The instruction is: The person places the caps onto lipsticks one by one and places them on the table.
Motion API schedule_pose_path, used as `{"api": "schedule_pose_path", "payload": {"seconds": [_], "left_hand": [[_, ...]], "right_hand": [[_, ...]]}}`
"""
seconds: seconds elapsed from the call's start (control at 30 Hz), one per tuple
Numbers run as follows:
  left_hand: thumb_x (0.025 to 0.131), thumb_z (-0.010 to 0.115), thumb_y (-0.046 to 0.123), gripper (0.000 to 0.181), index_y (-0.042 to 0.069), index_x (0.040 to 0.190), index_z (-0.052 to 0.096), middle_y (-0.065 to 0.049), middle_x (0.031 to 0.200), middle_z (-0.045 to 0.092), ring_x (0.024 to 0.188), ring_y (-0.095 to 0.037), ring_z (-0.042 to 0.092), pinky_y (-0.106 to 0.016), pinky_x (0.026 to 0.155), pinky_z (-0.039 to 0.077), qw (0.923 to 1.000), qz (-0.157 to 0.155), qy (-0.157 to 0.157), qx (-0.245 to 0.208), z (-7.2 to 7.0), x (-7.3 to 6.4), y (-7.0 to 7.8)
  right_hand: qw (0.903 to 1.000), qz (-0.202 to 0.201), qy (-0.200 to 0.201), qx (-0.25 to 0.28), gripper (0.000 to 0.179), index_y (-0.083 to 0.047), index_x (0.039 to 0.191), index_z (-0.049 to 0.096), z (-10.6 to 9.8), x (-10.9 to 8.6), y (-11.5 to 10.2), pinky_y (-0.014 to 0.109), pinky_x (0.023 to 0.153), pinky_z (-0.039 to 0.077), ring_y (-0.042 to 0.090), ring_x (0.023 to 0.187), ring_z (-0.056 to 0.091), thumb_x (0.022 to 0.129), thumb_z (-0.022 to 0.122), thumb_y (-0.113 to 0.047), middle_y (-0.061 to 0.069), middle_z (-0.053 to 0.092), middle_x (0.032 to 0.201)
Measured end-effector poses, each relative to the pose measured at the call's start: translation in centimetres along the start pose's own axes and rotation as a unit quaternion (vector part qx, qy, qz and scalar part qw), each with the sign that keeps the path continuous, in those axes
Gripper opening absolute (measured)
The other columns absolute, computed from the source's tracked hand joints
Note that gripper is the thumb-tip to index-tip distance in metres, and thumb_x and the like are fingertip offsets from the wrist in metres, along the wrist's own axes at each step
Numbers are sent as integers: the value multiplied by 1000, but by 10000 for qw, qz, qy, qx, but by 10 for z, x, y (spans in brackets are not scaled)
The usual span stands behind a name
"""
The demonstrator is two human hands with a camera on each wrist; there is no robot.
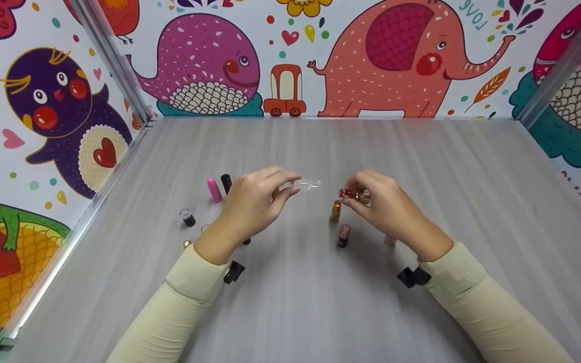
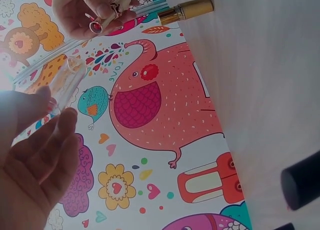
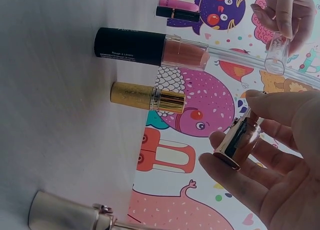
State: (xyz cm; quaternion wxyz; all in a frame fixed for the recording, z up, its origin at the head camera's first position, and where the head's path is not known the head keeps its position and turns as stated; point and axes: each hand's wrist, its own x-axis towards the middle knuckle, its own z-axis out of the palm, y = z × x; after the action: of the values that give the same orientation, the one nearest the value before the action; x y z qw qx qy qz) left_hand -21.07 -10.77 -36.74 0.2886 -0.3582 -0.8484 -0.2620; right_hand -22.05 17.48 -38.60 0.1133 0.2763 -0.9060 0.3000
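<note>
Raised above the table, my left hand [image 1: 255, 201] pinches a clear, hollow lipstick cap [image 1: 309, 184] between thumb and fingertips. The cap's round open end faces right, toward my other hand, as the left wrist view [image 2: 75, 65] also has it. My right hand [image 1: 379, 196] holds a shiny rose-gold lipstick [image 3: 240, 140] in its fingers, partly covered by them in the head view. A gap separates the cap from this lipstick. Just below the right fingertips stands a gold lipstick tube [image 1: 336, 212]. Nearer to me is a black lipstick [image 1: 344, 236] with a peach bullet under a clear cover.
Left of my left hand are a pink tube [image 1: 214, 190], a black tube [image 1: 226, 183] and a small black-and-clear piece [image 1: 187, 217]. Something gold [image 1: 187, 244] shows beside the left wrist. A champagne tube [image 3: 65, 212] stands near my right wrist. Printed panels [image 1: 290, 45] border the table.
</note>
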Motion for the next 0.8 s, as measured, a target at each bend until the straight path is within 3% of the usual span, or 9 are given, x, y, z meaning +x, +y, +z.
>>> {"api": "schedule_pose_path", "payload": {"seconds": [0.3,0.8], "left_hand": [[97,79,10,17,6,113,80,-6,102,79,84,-22,76,-38,72,63,9999,94,17,-64,3,0,2],[98,79,12,18,6,114,80,-6,104,80,85,-21,77,-35,75,64,9999,105,-84,65,3,0,5]], "right_hand": [[9999,-140,55,79,18,-8,101,69,2,1,3,33,80,63,16,93,74,93,85,-9,4,71,101],[9998,-175,-21,61,19,-8,103,68,3,-1,-2,34,80,64,16,94,74,93,84,-10,4,69,101]]}}
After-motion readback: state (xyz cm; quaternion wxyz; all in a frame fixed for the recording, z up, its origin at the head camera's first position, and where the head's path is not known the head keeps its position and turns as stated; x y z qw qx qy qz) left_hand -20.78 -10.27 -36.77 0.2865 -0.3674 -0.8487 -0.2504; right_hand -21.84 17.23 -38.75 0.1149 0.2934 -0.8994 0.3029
